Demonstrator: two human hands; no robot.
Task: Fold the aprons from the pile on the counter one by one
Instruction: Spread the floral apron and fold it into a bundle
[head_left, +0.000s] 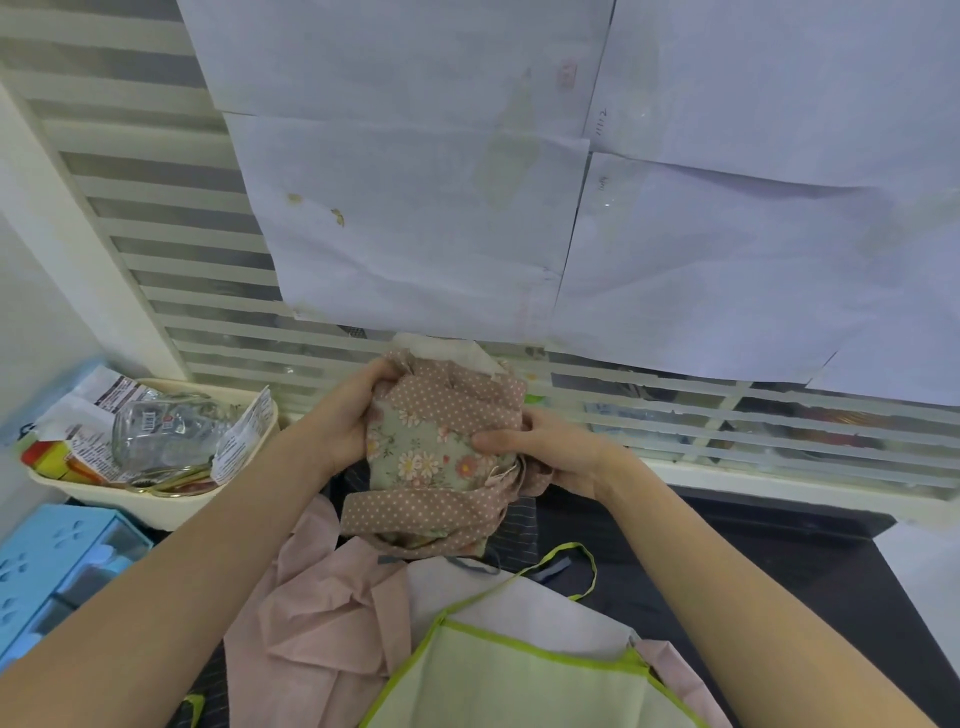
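Counter (779, 561) edge; hands (550, 452) gripping apron (431, 447).

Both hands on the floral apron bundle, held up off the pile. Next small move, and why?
Probably set it down aside. The floral apron looks already folded compact, gripped by the left hand and right hand above the counter, while the pink apron and green-trimmed apron lie unfolded below.
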